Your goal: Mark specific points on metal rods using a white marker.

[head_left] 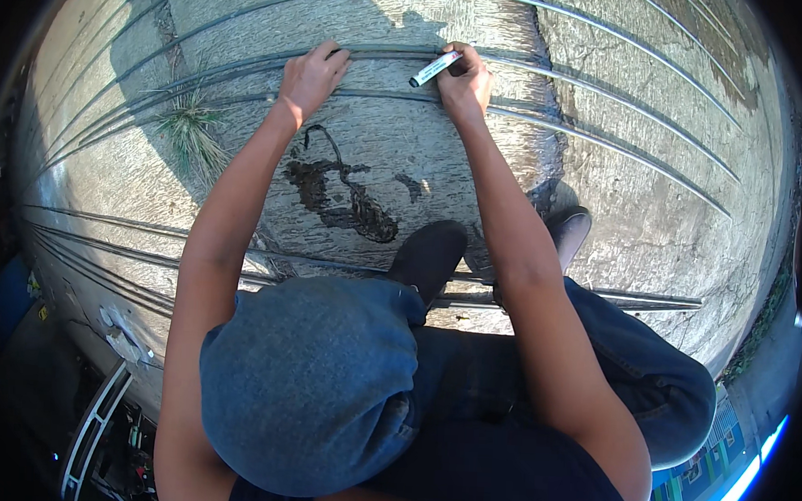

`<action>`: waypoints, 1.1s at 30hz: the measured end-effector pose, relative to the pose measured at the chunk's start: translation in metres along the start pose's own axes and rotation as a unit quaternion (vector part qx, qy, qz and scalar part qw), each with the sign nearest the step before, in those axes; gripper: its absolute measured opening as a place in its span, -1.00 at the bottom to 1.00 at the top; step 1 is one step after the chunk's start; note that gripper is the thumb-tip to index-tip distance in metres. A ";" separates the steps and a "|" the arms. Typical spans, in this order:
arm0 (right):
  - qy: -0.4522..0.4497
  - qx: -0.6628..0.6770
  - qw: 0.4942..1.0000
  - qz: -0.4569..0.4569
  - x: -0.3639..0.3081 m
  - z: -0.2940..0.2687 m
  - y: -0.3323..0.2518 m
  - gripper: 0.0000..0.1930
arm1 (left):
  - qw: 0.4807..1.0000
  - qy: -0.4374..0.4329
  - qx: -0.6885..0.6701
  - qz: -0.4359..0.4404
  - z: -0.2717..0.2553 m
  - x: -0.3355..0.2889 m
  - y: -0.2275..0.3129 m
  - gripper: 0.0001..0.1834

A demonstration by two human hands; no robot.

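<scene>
Several long thin metal rods (596, 78) lie side by side across the concrete ground. My left hand (314, 78) is closed at one of the rods, its fingertips curled over it. To the right, my right hand (468, 90) holds a white marker pen (436, 69) with a dark tip end pointing left and down. The fingers of this hand also reach the same rod, and part of their grip is hidden behind the pen and palm. Between my forearms, a dark wet twisted strip (367, 211) lies on the concrete beside a damp stain.
More rods (654, 302) run under and beside my dark shoes (432, 252). A grass tuft (191, 134) grows from a crack at the left. A dark, damp joint (543, 104) crosses the concrete on the right. A white metal frame (93, 430) stands at the lower left.
</scene>
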State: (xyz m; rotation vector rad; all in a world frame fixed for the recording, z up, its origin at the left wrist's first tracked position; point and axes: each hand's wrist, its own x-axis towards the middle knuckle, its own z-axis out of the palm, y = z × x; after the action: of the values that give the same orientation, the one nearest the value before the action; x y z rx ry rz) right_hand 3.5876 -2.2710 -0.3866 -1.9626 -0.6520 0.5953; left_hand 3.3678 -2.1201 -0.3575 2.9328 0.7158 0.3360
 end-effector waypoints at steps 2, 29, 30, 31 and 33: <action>-0.006 -0.018 1.000 0.013 0.000 -0.001 -0.001 -0.78 | 1.000 0.004 -0.004 -0.001 0.000 0.001 0.000 -0.87; -0.004 -0.009 1.000 -0.004 0.000 -0.003 -0.004 -0.72 | 1.000 0.018 -0.005 0.006 0.000 0.001 0.001 -0.91; -0.007 -0.008 1.000 0.002 0.000 -0.003 -0.004 -0.73 | 1.000 0.019 -0.005 0.006 0.000 0.001 0.001 -0.91; -0.009 -0.008 1.000 0.008 0.000 -0.003 -0.004 -0.73 | 1.000 0.021 -0.004 0.006 0.000 0.001 0.000 -0.91; -0.007 -0.015 1.000 0.001 0.001 -0.002 -0.003 -0.73 | 1.000 0.025 -0.004 0.004 0.000 0.001 0.001 -0.91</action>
State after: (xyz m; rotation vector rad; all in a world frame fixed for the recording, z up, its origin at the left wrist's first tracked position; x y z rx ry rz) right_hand 3.5890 -2.2710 -0.3834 -1.9891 -0.6712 0.6042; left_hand 3.3688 -2.1208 -0.3575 2.9309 0.7076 0.4122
